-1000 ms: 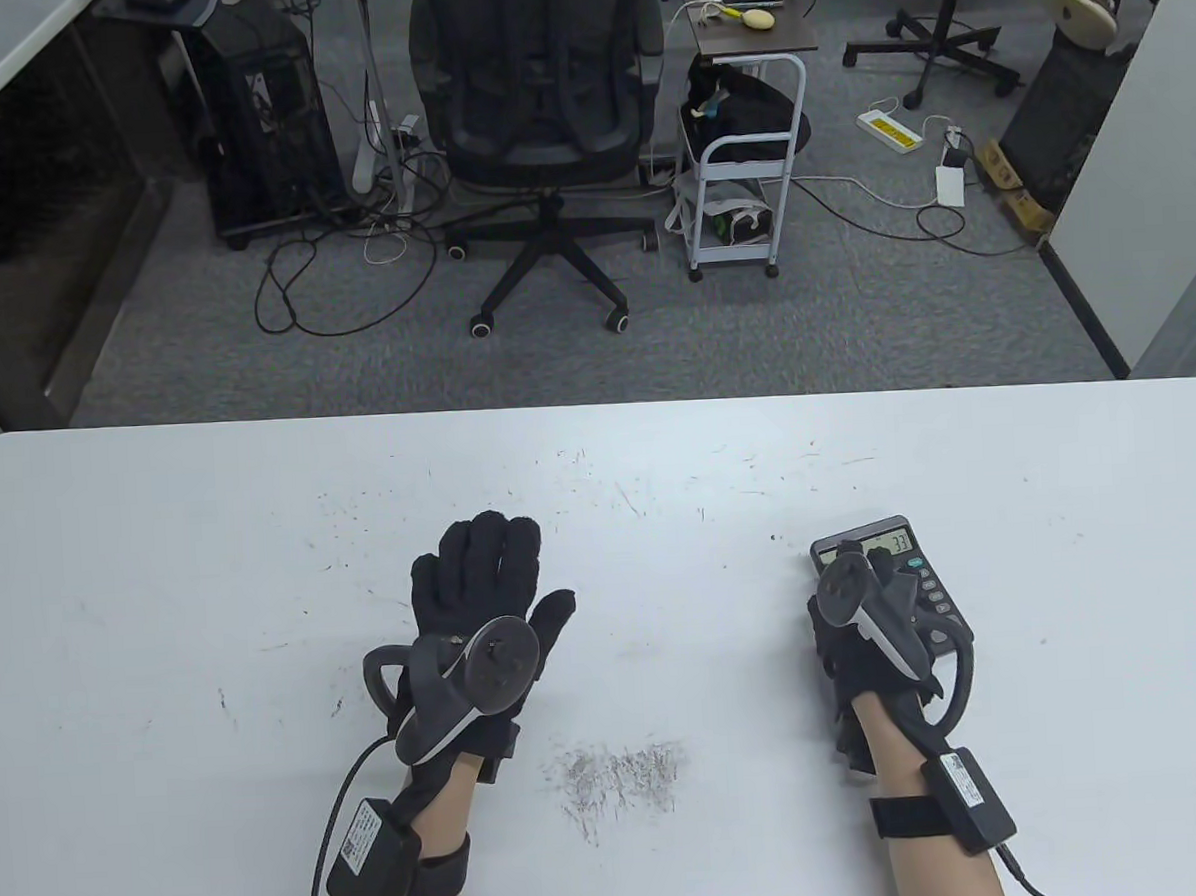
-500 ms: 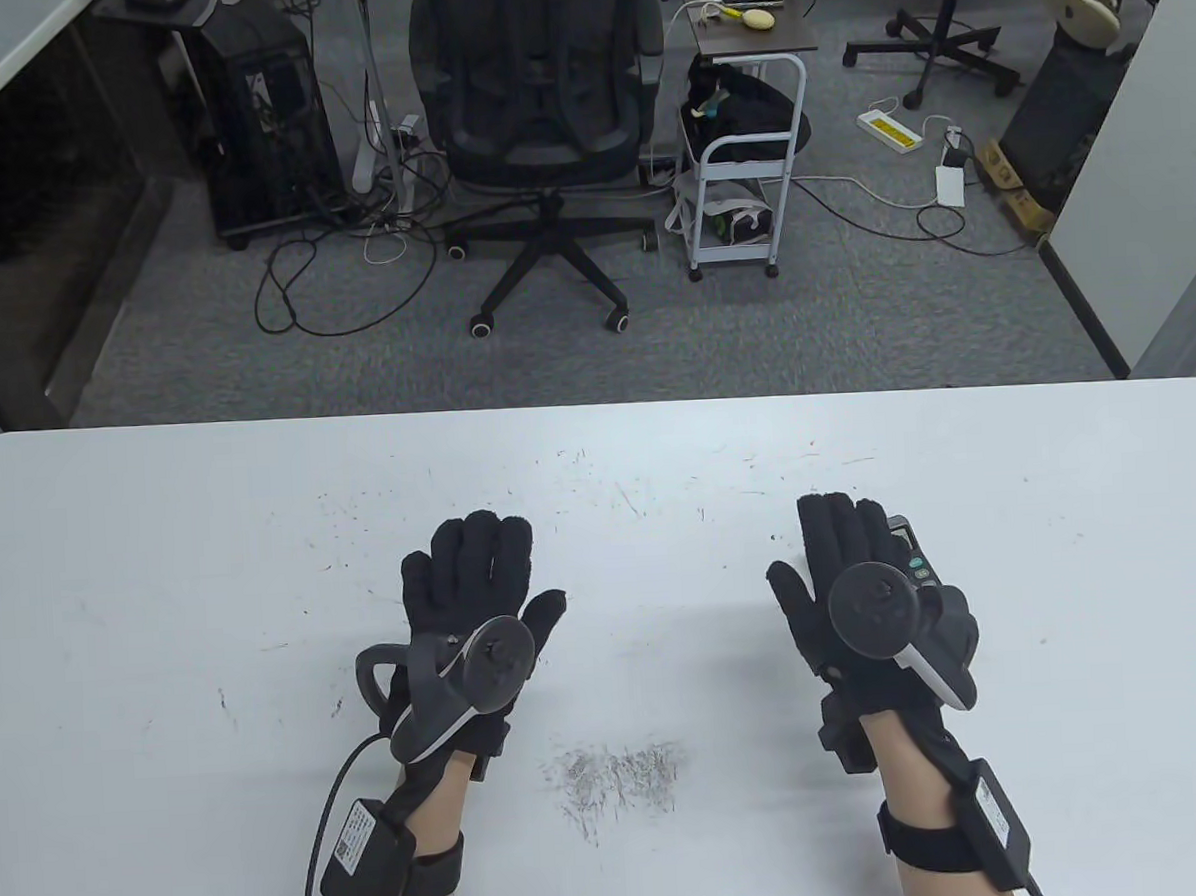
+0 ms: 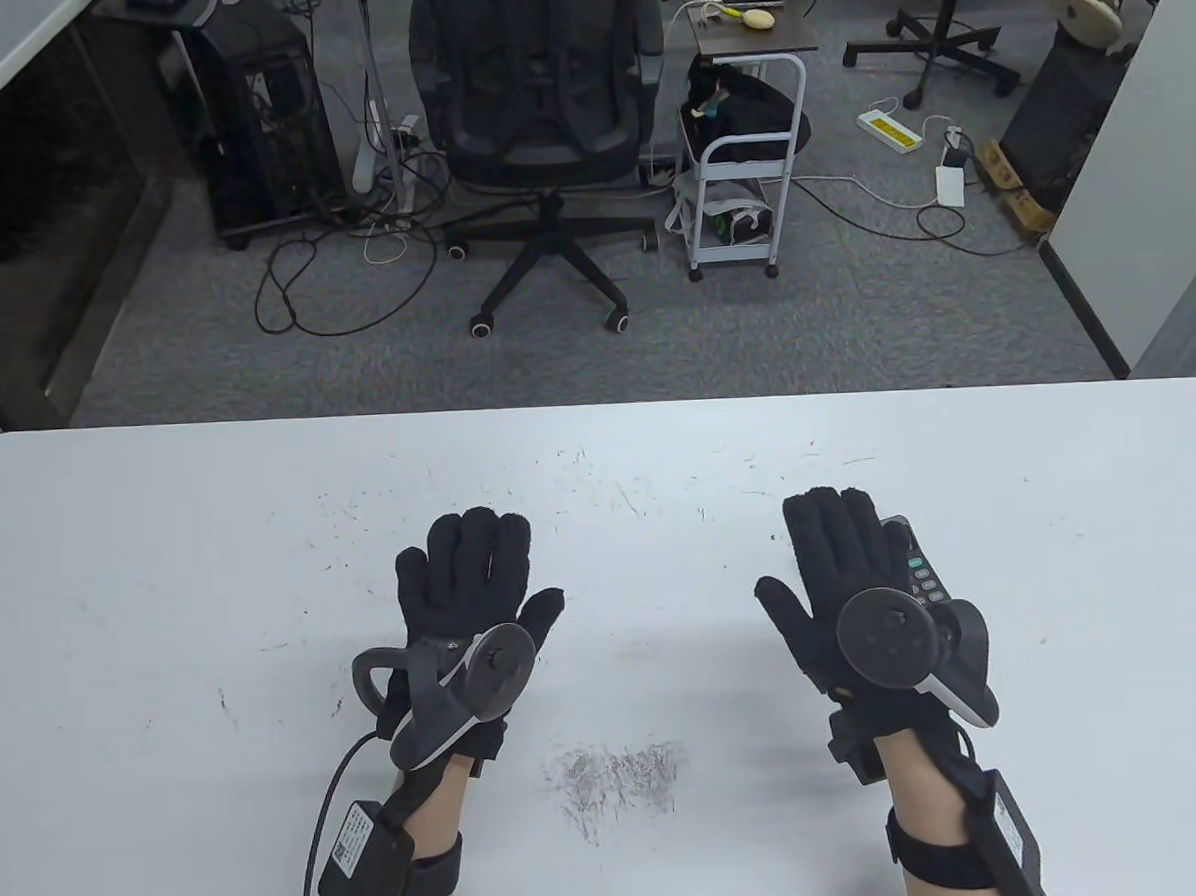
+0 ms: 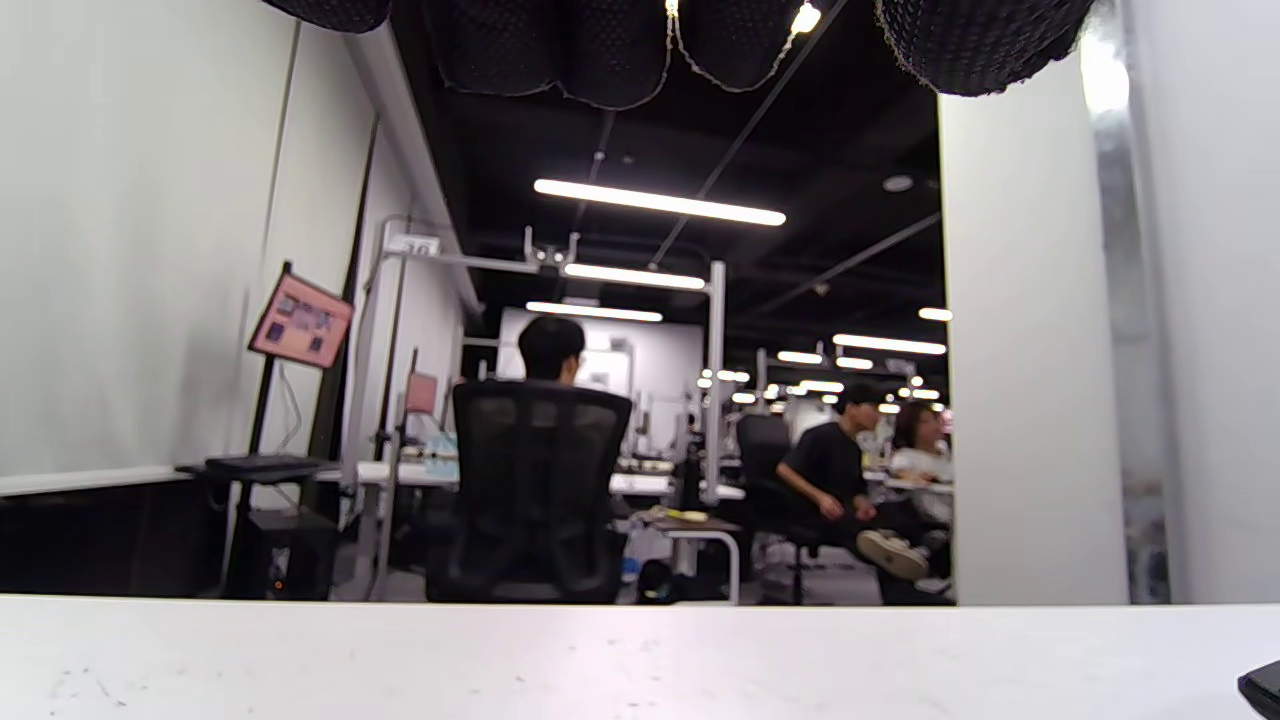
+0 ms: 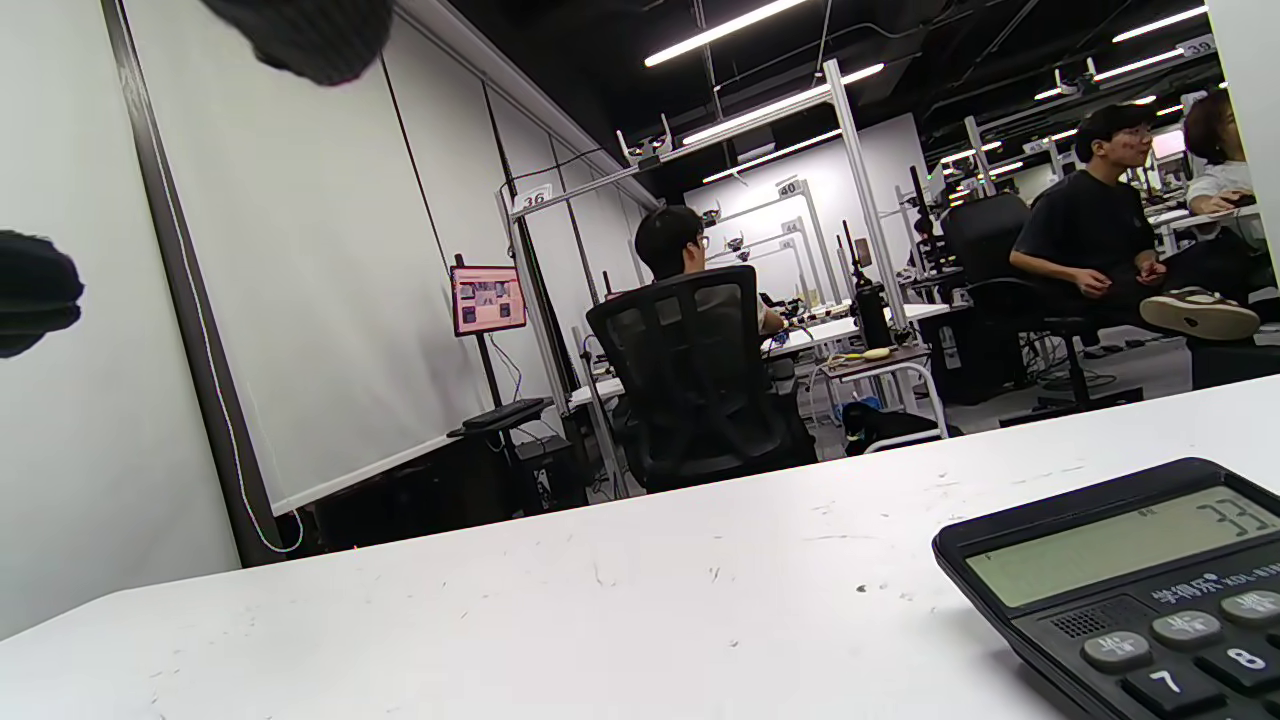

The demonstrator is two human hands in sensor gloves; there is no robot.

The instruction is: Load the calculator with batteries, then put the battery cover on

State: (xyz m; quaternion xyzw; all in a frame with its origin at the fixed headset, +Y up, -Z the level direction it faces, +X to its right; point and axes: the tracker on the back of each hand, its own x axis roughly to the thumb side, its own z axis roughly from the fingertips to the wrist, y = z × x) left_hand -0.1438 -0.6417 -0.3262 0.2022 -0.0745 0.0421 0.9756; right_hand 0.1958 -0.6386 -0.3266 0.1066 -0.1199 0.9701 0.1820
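A black calculator [image 3: 923, 569] lies face up on the white table [image 3: 599, 468], mostly hidden behind my right hand [image 3: 831, 546] in the table view. In the right wrist view the calculator [image 5: 1130, 590] fills the lower right, its display lit with digits. My right hand is spread flat and empty, just left of the calculator. My left hand [image 3: 469, 565] is spread flat and empty at the table's middle left, apart from everything. A dark corner of the calculator [image 4: 1262, 688] shows in the left wrist view. No loose batteries or cover are in view.
A patch of dark scratch marks [image 3: 620, 775] lies between my wrists. Beyond the table's far edge stand an office chair [image 3: 541, 121] and a small white cart [image 3: 743, 160] on the carpet.
My right hand lifted off the calculator's keys, moved left and spread open flat beside it. My left hand stayed put, drifting slightly left.
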